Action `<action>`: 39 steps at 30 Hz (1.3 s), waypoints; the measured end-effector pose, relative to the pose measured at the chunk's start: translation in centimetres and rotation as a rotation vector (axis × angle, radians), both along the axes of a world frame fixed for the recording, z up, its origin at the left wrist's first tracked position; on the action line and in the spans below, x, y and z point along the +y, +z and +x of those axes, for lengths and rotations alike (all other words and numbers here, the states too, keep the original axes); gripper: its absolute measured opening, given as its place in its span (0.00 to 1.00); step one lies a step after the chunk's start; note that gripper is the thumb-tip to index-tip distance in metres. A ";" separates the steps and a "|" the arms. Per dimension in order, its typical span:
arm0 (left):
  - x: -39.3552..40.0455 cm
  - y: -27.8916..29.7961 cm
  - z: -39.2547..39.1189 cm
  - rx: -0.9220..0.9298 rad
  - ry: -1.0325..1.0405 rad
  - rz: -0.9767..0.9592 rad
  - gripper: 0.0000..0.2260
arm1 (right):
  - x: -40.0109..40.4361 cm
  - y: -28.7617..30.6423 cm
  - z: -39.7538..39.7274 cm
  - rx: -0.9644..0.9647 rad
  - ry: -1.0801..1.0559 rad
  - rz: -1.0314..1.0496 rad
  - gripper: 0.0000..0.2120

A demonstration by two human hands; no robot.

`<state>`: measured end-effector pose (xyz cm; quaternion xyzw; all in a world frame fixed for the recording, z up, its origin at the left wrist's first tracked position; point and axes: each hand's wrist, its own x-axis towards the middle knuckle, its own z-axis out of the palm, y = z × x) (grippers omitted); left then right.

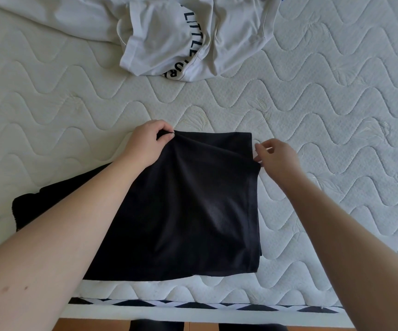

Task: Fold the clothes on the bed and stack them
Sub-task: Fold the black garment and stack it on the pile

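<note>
A black garment (188,211) lies folded over on the white quilted mattress (336,115), near its front edge. My left hand (145,144) pinches the upper layer's far left corner and lifts it slightly. My right hand (277,156) is at the upper layer's right corner, fingertips at the fabric edge; whether it grips the cloth is unclear. More black fabric (38,204) sticks out to the left under my left forearm. A crumpled white T-shirt (169,39) with black lettering lies at the far side of the mattress.
The mattress's front edge has a black-and-white patterned band (193,304). Below it shows a wooden floor (85,326). Bare mattress surface stretches to the left and right of the black garment.
</note>
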<state>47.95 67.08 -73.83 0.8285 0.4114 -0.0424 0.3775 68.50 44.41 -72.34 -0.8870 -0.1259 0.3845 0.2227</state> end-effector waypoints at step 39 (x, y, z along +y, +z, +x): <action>-7.9 5.3 -7.7 -0.141 -0.247 0.083 0.16 | -4.5 1.2 -3.8 -0.817 1.177 0.433 0.19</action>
